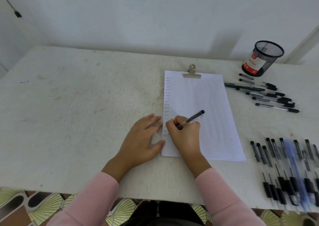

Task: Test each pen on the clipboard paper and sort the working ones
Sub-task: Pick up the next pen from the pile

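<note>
Two hands meet at the left edge of the clipboard paper (207,108). The sheet lies on the pale bench (77,113), a little toward 3 o'clock from its middle, and is pinned at its 12 o'clock end by a metal clip (192,72). The right hand (185,134) has its grip clamped on a clear-barrelled pen (191,119). The pen's black end slants up toward 2 o'clock and its tip is down at the sheet's left margin. There it meets the foot of a column of small ink marks (167,105) that starts near the clip. The left hand (145,136) lies flat at 9 o'clock of the right one, grip apart and fingers straight, with fingertips and thumb touching the paper's edge. Both arms wear pink sleeves (222,196).

At 2 o'clock from the paper a black mesh pen cup (264,58) stands upright with a red-and-white label inside. Just in front of it, a loose row of pens (269,94) lies on the bench. At 4 o'clock, near the bench's front edge, a bigger batch of pens (291,181) lies side by side, blurred; one looks blue.
</note>
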